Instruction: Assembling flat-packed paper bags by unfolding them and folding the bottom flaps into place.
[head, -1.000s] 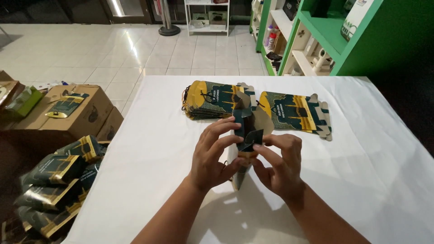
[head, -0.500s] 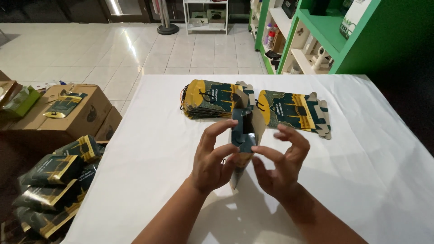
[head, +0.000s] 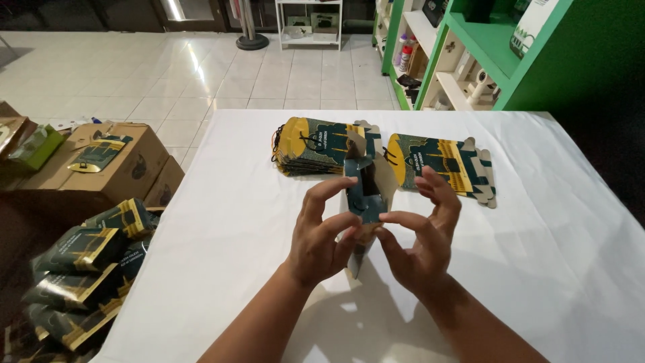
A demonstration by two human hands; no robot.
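Observation:
Both my hands hold one small printed cardboard box (head: 365,195), dark teal and yellow outside, brown inside, upright above the white table (head: 222,222). My left hand (head: 321,232) grips its left side, fingers curled on the open end flaps. My right hand (head: 423,232) holds its right side, with a fingertip on a flap. Behind it lie two stacks of flat unfolded boxes: one stack (head: 316,144) to the left, another (head: 443,165) to the right.
Left of the table, a brown carton (head: 111,161) stands on the tiled floor, and a pile of assembled boxes (head: 80,269) lies nearer me. Green shelving (head: 470,47) rises at the back right. A white rack (head: 309,20) stands far back.
The box has been turned between my hands and its end flaps have opened out, showing more of the brown inside. My fingers have shifted onto the flaps.

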